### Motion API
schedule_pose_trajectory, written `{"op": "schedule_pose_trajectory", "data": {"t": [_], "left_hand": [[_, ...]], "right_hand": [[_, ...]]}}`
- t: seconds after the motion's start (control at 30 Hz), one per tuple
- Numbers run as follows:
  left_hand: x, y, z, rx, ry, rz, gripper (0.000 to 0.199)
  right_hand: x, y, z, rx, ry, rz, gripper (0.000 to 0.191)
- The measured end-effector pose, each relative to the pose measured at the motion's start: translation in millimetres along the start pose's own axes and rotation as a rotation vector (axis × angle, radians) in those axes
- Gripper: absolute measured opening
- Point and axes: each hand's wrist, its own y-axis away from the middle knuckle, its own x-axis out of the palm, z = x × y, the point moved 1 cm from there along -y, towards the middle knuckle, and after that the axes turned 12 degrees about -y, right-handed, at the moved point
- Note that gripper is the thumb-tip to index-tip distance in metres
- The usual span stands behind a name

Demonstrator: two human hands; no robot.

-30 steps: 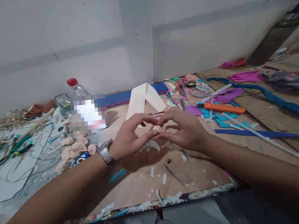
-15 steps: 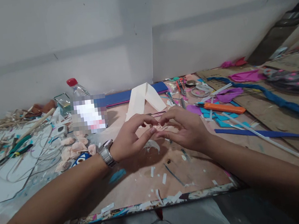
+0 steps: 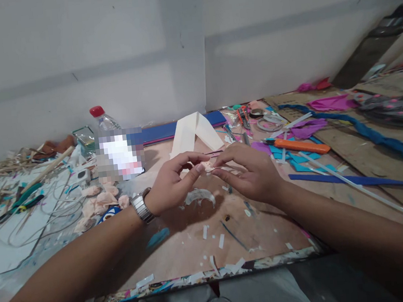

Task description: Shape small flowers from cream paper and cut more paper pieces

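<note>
Between my fingertips, above the middle of the table, is a small crumpled peach crepe-paper piece [image 3: 208,166]. My left hand [image 3: 172,183], with a metal watch on its wrist, pinches the piece's left side between thumb and fingers. From the right, my right hand [image 3: 252,170] grips the other side in the same way. The fingers partly cover the piece, so its full shape cannot be made out. Just behind the fingertips stands a folded cream paper strip [image 3: 185,133]. A whitish curved mark [image 3: 200,196] shows on the tabletop below my hands.
Left of my hands lie several crumpled peach paper pieces [image 3: 105,200], green-handled pliers [image 3: 28,197] and a red-capped bottle [image 3: 105,118]. To the right are an orange cutter [image 3: 299,145], a blue strip [image 3: 336,180] and cardboard [image 3: 354,153]. Paper scraps [image 3: 221,241] dot the front.
My fingertips have drawn slightly apart, and more of the peach piece shows between them. My left hand has shifted a little left. Things on the table look unmoved.
</note>
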Motion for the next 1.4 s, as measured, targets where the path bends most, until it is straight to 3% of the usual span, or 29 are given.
{"op": "schedule_pose_trajectory", "data": {"t": [0.57, 1.4], "left_hand": [[1.6, 0.4, 0.8, 0.098, -0.070, -0.014, 0.025], [-0.6, -1.3, 5.3, -0.054, -0.011, -0.052, 0.026]], "right_hand": [[1.1, 1.5, 1.1, 0.032, -0.019, 0.012, 0.009], [1.2, 2.3, -0.2, 0.057, 0.003, 0.002, 0.013]]}}
